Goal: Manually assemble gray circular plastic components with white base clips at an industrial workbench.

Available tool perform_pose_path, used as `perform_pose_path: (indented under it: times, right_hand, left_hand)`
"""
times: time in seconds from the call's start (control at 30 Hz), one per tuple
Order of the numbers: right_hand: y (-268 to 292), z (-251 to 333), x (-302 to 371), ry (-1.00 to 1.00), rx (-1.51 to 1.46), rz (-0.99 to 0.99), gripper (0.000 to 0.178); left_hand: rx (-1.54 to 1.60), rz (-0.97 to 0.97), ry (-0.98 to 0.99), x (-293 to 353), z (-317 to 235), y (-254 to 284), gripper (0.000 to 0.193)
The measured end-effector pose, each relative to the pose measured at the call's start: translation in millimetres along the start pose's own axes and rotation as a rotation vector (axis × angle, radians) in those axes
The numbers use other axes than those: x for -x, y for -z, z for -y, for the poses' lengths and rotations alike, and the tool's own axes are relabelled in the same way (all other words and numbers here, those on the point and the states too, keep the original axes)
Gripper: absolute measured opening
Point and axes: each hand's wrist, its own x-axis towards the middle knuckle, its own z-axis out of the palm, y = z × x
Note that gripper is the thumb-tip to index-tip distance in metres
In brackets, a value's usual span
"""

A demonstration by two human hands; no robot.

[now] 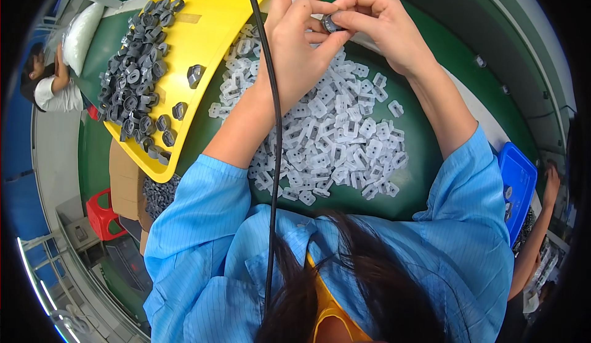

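Note:
Between the fingertips of both hands, above the far part of the green table, is a small dark grey round plastic part [331, 23]. My left hand [298, 38] is closed on its left side, and my right hand [383, 26] pinches it from the right. Fingers cover much of the part, so its full shape is hidden. Below my hands spreads a loose heap of translucent white plastic clips [335, 140]. To the left, a yellow tray [212, 26] bears a pile of similar dark grey round parts [132, 75], with a few lying apart from the pile.
A black cable [276, 134] hangs across the view, in front of my left forearm. At the right stands a blue tray [516, 174], near another person's arm [534, 244]. Leftward are a cardboard box [125, 183], a red stool [98, 215], a white bag [84, 35] and a seated person [58, 94].

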Motion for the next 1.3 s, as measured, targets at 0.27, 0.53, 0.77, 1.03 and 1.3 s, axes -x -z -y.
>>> perform_pose_path:
  times: [0.27,0.53,0.77,1.03,1.3]
  right_hand:
    - [41.3,-32.1,-15.7,-0.132,0.152,-0.195,0.021]
    - [59.3,6.9,0.1,0.069,1.063,-0.186,0.016]
    - [30.1,34.9,24.2,-0.443,0.804,0.416,0.022]
    - [26.5,19.0,7.1,-0.098,0.297,-0.079,0.017]
    - [11.8,3.3,3.4,0.163,0.267,-0.231,0.018]
  left_hand:
    - [-0.277,0.304,-0.105,-11.4,8.7,42.8,0.032]
    - [-0.588,0.433,-0.184,8.9,26.4,83.0,0.035]
    - [-0.681,0.47,-0.102,-8.2,21.7,72.5,0.031]
    - [-0.323,0.092,-0.001,-10.2,16.0,15.7,0.03]
    - [0.767,0.228,0.76,-8.8,11.6,24.2,0.033]
